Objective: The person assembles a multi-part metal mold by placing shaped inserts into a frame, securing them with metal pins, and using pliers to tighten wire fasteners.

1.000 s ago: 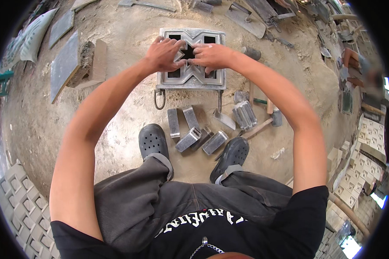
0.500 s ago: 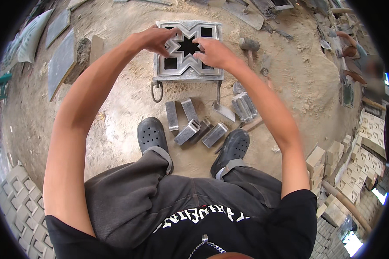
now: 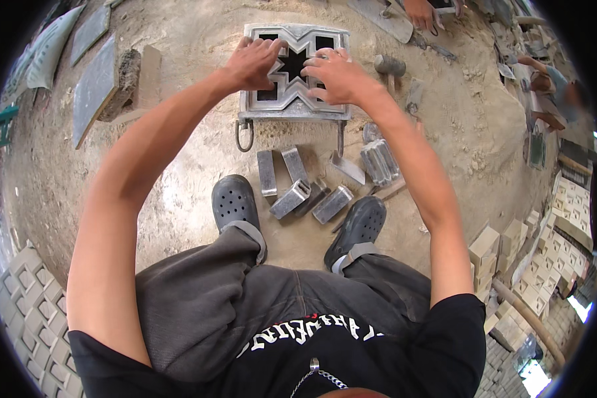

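Observation:
A square grey metal mould [image 3: 294, 110] with a star-shaped hole in its middle and square holes at its corners lies on the ground ahead of me. Across its left side rests my left hand [image 3: 253, 65], fingers stretched over the frame and thumb apart. My right hand [image 3: 336, 74] lies on the right side, its fingers spread and pointing at the star. Neither holds a loose thing. A metal ring handle [image 3: 244, 138] hangs at the mould's near left corner. Between the mould and my shoes lie several metal blocks [image 3: 290, 199].
A mallet [image 3: 389, 65] lies right of the mould, a flat metal blade [image 3: 347, 168] nearer me. Another person's hand [image 3: 420, 12] is at the top, by a trowel [image 3: 385, 20]. Grey slabs [image 3: 96, 93] lean at left; patterned blocks [image 3: 547, 265] are stacked at right.
Both hands have shifted slightly on the mould, and the right one's fingers are more spread. Another person's hand has come in at the top edge. The view has moved slightly.

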Action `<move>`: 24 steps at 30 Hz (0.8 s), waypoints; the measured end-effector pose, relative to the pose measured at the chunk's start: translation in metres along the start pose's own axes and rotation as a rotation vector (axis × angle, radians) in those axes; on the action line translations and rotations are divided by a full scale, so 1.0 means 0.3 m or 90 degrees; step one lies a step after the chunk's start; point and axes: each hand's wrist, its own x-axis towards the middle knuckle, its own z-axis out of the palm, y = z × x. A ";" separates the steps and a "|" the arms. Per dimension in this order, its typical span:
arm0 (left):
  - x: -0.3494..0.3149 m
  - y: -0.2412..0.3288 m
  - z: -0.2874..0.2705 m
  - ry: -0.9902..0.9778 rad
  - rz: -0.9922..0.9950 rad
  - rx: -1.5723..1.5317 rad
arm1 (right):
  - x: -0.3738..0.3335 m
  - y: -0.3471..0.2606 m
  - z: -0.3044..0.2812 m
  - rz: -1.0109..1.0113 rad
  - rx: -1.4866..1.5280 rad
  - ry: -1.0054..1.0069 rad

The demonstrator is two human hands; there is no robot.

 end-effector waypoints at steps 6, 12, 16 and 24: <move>-0.008 0.005 0.008 0.019 -0.022 -0.045 | 0.054 0.052 -0.039 -0.032 0.057 -0.118; -0.018 -0.001 0.023 0.053 -0.008 -0.051 | 0.093 0.061 -0.068 -0.053 0.101 -0.148; -0.020 0.009 0.027 0.068 0.008 -0.042 | 0.073 0.069 -0.053 -0.051 0.102 -0.136; -0.019 -0.005 0.020 0.033 0.013 -0.035 | 0.087 0.071 -0.028 -0.051 0.123 -0.138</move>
